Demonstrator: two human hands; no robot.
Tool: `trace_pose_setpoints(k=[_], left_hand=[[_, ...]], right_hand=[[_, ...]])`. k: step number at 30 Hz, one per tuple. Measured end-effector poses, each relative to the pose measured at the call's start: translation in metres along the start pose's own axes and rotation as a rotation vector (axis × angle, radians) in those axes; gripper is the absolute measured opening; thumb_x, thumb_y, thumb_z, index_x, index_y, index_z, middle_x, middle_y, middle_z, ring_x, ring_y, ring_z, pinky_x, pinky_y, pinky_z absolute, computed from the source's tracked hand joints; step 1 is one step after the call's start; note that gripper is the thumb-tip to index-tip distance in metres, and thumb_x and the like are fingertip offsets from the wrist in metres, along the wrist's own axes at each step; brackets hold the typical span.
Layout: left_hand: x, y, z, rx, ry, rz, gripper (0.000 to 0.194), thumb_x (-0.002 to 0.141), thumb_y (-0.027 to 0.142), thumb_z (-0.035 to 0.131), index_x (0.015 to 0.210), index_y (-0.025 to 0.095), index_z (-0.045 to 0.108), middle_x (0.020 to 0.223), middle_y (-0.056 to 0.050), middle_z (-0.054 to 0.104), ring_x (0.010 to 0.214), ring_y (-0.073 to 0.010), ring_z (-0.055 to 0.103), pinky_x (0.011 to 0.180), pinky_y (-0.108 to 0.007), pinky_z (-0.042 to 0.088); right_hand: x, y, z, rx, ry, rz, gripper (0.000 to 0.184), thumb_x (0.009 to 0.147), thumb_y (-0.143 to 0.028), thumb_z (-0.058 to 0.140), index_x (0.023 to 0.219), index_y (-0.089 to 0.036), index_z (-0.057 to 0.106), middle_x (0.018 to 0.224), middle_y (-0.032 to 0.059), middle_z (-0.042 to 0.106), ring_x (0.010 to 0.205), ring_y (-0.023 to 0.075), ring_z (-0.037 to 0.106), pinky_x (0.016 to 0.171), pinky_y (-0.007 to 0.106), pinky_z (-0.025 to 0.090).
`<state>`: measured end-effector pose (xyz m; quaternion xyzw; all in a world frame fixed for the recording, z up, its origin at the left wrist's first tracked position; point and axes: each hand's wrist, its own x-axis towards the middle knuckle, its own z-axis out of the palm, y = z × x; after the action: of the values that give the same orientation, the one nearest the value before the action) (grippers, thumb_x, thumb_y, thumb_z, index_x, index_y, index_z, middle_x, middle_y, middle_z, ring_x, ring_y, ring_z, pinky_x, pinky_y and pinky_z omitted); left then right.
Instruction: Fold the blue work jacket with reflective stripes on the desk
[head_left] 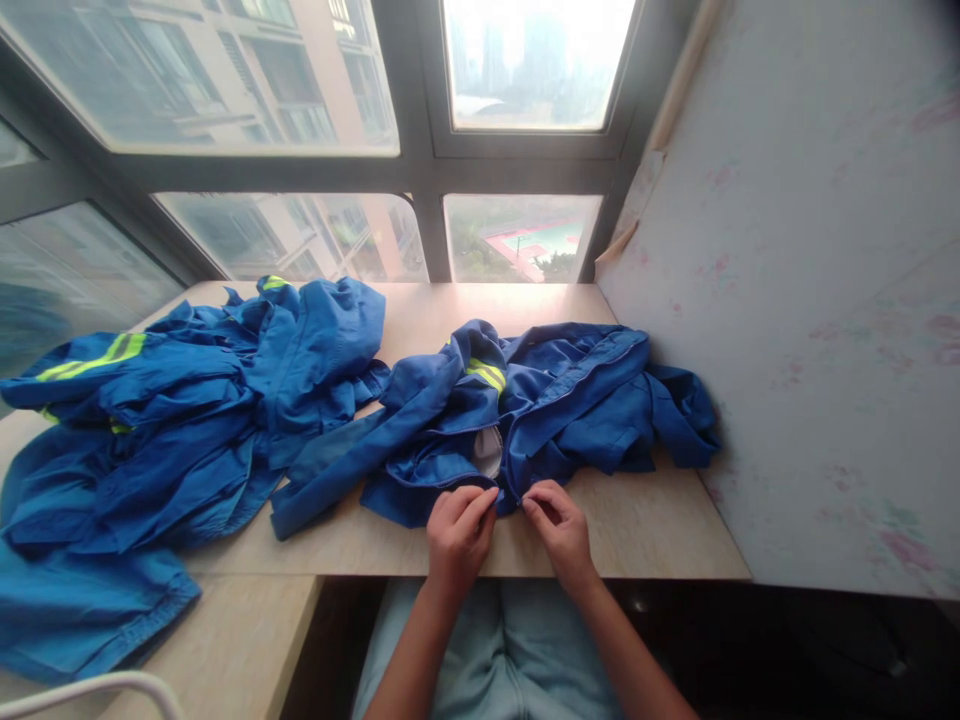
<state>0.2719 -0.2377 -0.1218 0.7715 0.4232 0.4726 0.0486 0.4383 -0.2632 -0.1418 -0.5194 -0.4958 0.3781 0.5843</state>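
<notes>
A blue work jacket (574, 390) with a yellow-green reflective stripe lies crumpled in front of me, its zip front parted and its lower edge towards me. My left hand (459, 530) pinches the left zip edge at the bottom hem. With thumb and fingers closed, my right hand (556, 527) grips the opposite zip edge a short way to the right. The two edges are apart between my hands. A pale patch of lining (488, 452) shows inside the opening. My fingertips hide the zip ends.
More blue work clothing (217, 400) with reflective stripes is heaped at the left, hanging over the front edge. The pale ledge (637, 530) meets a flowered wall (810, 350) on the right and windows at the back. A white curved tube (112, 682) crosses the bottom left corner.
</notes>
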Motion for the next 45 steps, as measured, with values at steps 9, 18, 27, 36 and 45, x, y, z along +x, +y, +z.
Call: trace_pose_setpoints(k=[9,18,27,36,45], left_hand=[[-0.0005,0.0026,0.005,0.055,-0.151,0.014,0.014,0.088,0.011,0.061,0.092,0.02,0.069,0.08,-0.003,0.068,0.073,-0.0147,0.058,0.07,-0.028,0.043],[-0.0018,0.0003,0.0037,0.05,-0.23,0.042,0.018,0.089,0.012,0.057,0.095,0.021,0.071,0.08,-0.003,0.065,0.073,-0.0142,0.056,0.07,-0.027,0.041],[0.0006,0.0021,-0.0004,0.08,-0.247,0.048,0.021,0.092,0.014,0.055,0.096,0.024,0.073,0.079,-0.002,0.063,0.071,-0.0134,0.051,0.068,-0.025,0.04],[-0.0028,0.0023,0.0032,0.114,-0.214,0.014,0.024,0.094,0.015,0.052,0.099,0.023,0.074,0.08,-0.003,0.063,0.07,-0.0131,0.052,0.067,-0.025,0.043],[0.0015,0.004,0.0006,0.085,-0.229,0.058,0.021,0.092,0.013,0.055,0.097,0.021,0.074,0.079,-0.003,0.065,0.07,-0.0123,0.055,0.068,-0.025,0.043]], right_hand=[[-0.0005,0.0005,-0.0006,-0.026,-0.027,-0.025,0.014,0.09,-0.031,0.062,0.084,-0.02,0.069,0.086,0.0044,0.061,0.082,0.018,0.06,0.074,0.028,0.048],[-0.0005,0.0014,-0.0002,-0.046,-0.037,-0.045,0.01,0.091,-0.027,0.062,0.086,-0.021,0.069,0.086,0.0037,0.062,0.082,0.0174,0.059,0.074,0.028,0.047],[-0.0013,0.0046,0.0015,-0.089,-0.035,-0.053,0.01,0.09,-0.026,0.062,0.086,-0.022,0.069,0.086,0.0043,0.063,0.083,0.0182,0.061,0.074,0.029,0.048],[-0.0023,0.0025,0.0031,-0.125,-0.033,-0.069,0.011,0.09,-0.027,0.061,0.086,-0.021,0.07,0.086,0.0049,0.063,0.081,0.0184,0.061,0.072,0.029,0.049],[-0.0028,-0.0003,0.0044,-0.175,-0.017,-0.078,0.012,0.091,-0.028,0.061,0.085,-0.021,0.07,0.085,0.0053,0.063,0.081,0.0188,0.061,0.071,0.029,0.05]])
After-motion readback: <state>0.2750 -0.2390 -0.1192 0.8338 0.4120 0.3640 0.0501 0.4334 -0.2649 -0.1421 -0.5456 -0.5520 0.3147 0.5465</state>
